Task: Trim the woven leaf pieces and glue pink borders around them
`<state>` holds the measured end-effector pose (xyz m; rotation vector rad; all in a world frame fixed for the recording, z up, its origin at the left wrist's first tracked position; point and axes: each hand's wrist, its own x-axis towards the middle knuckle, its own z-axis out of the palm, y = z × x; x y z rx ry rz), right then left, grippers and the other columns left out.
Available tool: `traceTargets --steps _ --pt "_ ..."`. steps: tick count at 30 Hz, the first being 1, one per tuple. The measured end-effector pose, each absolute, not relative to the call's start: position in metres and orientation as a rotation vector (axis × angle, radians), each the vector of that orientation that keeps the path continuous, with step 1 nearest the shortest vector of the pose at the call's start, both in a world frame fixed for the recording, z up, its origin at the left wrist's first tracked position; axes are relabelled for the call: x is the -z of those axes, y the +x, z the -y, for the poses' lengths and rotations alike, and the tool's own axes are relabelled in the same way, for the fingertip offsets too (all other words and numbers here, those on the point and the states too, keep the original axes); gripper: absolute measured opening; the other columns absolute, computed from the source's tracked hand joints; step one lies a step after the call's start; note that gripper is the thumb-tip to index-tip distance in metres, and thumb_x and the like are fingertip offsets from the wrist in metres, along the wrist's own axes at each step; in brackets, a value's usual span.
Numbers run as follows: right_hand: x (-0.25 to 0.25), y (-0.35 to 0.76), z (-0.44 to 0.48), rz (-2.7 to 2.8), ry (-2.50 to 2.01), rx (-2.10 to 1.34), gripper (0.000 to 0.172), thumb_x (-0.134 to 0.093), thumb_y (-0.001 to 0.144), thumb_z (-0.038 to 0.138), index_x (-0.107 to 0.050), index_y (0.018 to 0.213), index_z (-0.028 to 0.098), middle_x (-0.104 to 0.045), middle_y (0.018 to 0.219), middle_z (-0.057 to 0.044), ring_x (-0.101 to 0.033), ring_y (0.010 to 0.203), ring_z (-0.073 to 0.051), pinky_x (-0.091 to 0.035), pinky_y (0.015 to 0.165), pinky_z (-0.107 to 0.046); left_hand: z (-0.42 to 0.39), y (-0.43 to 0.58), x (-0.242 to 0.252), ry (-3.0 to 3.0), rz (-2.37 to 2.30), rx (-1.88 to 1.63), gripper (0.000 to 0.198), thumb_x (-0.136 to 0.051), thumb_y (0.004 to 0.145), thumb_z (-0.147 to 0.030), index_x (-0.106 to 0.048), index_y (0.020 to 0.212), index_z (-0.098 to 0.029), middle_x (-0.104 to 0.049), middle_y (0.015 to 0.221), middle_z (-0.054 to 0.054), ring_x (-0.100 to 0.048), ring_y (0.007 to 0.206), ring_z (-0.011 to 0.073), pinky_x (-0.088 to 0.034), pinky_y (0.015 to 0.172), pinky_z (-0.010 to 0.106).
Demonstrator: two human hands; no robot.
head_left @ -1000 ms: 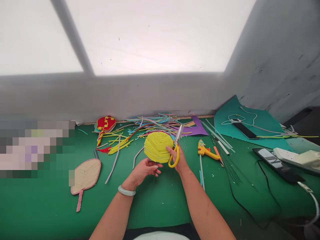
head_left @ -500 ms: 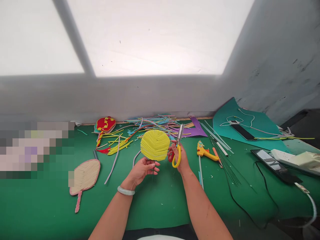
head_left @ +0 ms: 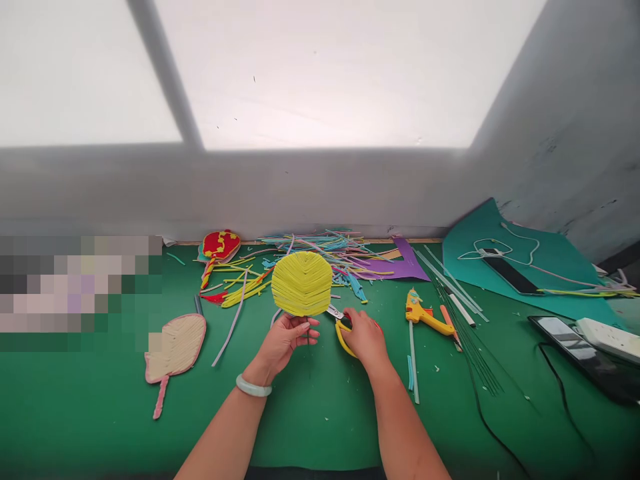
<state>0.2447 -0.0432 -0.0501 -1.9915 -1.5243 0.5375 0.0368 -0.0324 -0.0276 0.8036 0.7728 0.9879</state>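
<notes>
My left hand (head_left: 286,338) pinches the lower edge of a round yellow woven fan piece (head_left: 301,283) and holds it upright above the green table (head_left: 310,407). My right hand (head_left: 364,335) grips yellow-handled scissors (head_left: 341,326). Their blades point left, toward the bottom of the yellow piece. A pale bangle sits on my left wrist.
A pile of coloured strips (head_left: 320,257) lies behind the yellow piece. A cream fan with a pink rim (head_left: 175,347) and a red-and-yellow fan (head_left: 219,245) lie at the left. To the right are a yellow glue gun (head_left: 425,317), thin rods, phones (head_left: 575,347), cables and a power strip (head_left: 607,337).
My right hand has lowered and turned the scissors from upright beside the yellow piece to pointing left beneath it. My left hand has kept hold of the piece and shifted it slightly.
</notes>
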Motion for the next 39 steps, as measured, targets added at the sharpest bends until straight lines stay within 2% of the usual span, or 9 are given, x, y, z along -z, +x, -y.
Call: traceTargets --steps 3,5,8,10,11,13,17,28,39 --pt "0.044 0.247 0.051 1.559 -1.978 -0.509 0.034 -0.068 0.074 0.016 -0.074 0.106 0.024 -0.066 0.108 -0.013 -0.059 0.113 -0.033 -0.041 0.096 -0.044 0.034 0.038 0.026 0.802 -0.771 -0.981 0.046 -0.094 0.063 -0.032 -0.064 0.092 -0.014 -0.075 0.094 0.008 -0.071 0.071 0.0173 -0.060 0.065 0.031" --pt "0.037 0.247 0.053 1.549 -1.935 -0.495 0.030 -0.067 0.078 0.021 -0.074 0.107 0.023 -0.065 0.115 -0.015 -0.054 0.122 -0.036 -0.034 0.106 -0.051 0.036 0.039 0.026 0.804 -0.766 -0.973 0.046 -0.094 0.063 -0.033 -0.064 0.093 -0.014 -0.075 0.095 0.008 -0.071 0.071 0.0172 -0.059 0.066 0.031" --pt "0.022 0.240 0.049 1.456 -1.797 -0.536 0.044 -0.055 0.093 0.039 -0.060 0.134 0.025 -0.058 0.138 -0.014 -0.049 0.134 -0.030 -0.036 0.111 -0.048 0.038 0.041 0.026 0.811 -0.752 -0.956 0.045 -0.093 0.065 -0.033 -0.065 0.093 -0.014 -0.075 0.096 0.009 -0.071 0.071 0.0171 -0.059 0.066 0.031" --pt "0.012 0.230 0.044 1.225 -1.481 -0.818 0.056 -0.049 0.096 0.052 -0.046 0.146 0.027 -0.054 0.147 -0.012 -0.053 0.133 -0.026 -0.046 0.105 -0.042 0.040 0.043 0.026 0.817 -0.740 -0.934 0.045 -0.093 0.065 -0.034 -0.065 0.094 -0.014 -0.075 0.096 0.009 -0.071 0.070 0.0172 -0.058 0.066 0.031" --pt "0.008 0.224 0.041 1.067 -1.253 -1.025 0.061 -0.054 0.093 0.057 -0.046 0.146 0.028 -0.056 0.145 -0.010 -0.056 0.130 -0.026 -0.049 0.102 -0.042 0.041 0.045 0.027 0.822 -0.735 -0.919 0.045 -0.093 0.065 -0.034 -0.065 0.094 -0.014 -0.075 0.096 0.010 -0.071 0.070 0.0175 -0.058 0.065 0.031" --pt "0.004 0.213 0.035 0.815 -0.929 -1.320 0.066 -0.072 0.081 0.059 -0.055 0.136 0.028 -0.066 0.135 -0.008 -0.062 0.123 -0.028 -0.053 0.099 -0.042 0.043 0.046 0.027 0.834 -0.729 -0.881 0.046 -0.093 0.065 -0.033 -0.065 0.096 -0.013 -0.075 0.097 0.011 -0.071 0.070 0.0183 -0.058 0.064 0.031" --pt "0.009 0.203 0.030 0.697 -0.865 -1.447 0.060 -0.087 0.066 0.049 -0.068 0.119 0.025 -0.077 0.111 -0.006 -0.070 0.108 -0.030 -0.057 0.092 -0.046 0.045 0.049 0.027 0.858 -0.741 -0.818 0.048 -0.093 0.065 -0.033 -0.065 0.098 -0.012 -0.076 0.096 0.013 -0.072 0.070 0.0195 -0.057 0.063 0.031" --pt "0.012 0.212 0.034 0.674 -0.808 -1.464 0.058 -0.089 0.064 0.044 -0.071 0.115 0.024 -0.079 0.107 -0.004 -0.070 0.112 -0.029 -0.055 0.098 -0.047 0.045 0.049 0.026 0.937 -0.783 -0.803 0.052 -0.090 0.068 -0.034 -0.061 0.106 -0.014 -0.077 0.096 0.012 -0.070 0.067 0.0168 -0.053 0.060 0.027" --pt "0.019 0.211 0.032 0.715 -0.804 -1.409 0.055 -0.089 0.065 0.046 -0.073 0.112 0.024 -0.078 0.109 -0.005 -0.067 0.116 -0.030 -0.053 0.101 -0.048 0.042 0.045 0.025 1.013 -0.781 -0.808 0.051 -0.088 0.069 -0.038 -0.060 0.105 -0.015 -0.076 0.089 0.010 -0.067 0.060 0.0145 -0.049 0.057 0.026"
